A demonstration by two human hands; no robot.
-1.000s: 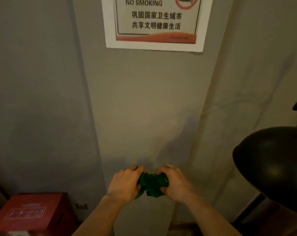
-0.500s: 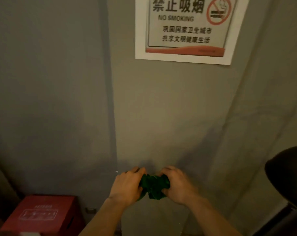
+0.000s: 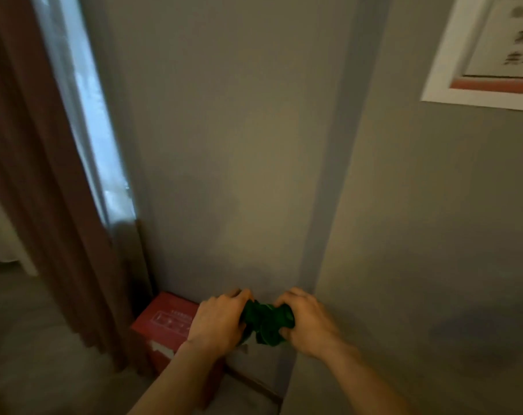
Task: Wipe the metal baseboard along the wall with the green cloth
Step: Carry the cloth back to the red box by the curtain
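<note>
Head view: looking down along a grey wall [image 3: 239,145] toward the floor, with two bare forearms reaching in from the bottom edge.
Green cloth [image 3: 264,323]: showing as a dark green, crumpled wad, bunched into folds rather than spread flat; it is sitting between the two hands, in front of the lower wall, above the floor.
Left hand [image 3: 216,320]: curling over the left side of the cloth with its back facing up; the fingers are bending round the fabric and gripping it, and the fingertips are disappearing behind the wad.
Right hand [image 3: 308,320]: closing on the right side of the cloth in the same way, knuckles up, thumb tucking under the fabric at the lower edge.
Gap between the hands: staying narrow, with only the bunched cloth showing in it.
Baseboard [image 3: 255,381]: appearing as a thin dark strip running along the foot of the wall below the hands; its material is too dim to tell, and the cloth is hanging well above it, not touching it.
Red box [image 3: 161,323]: standing on the floor against the wall, just left of the left hand and partly hidden by that forearm.
Brown curtain [image 3: 41,175]: hanging down the left side, beside a bright window strip [image 3: 86,115].
Framed notice [image 3: 487,52]: hanging on the wall at upper right, its lettering blurring.
</note>
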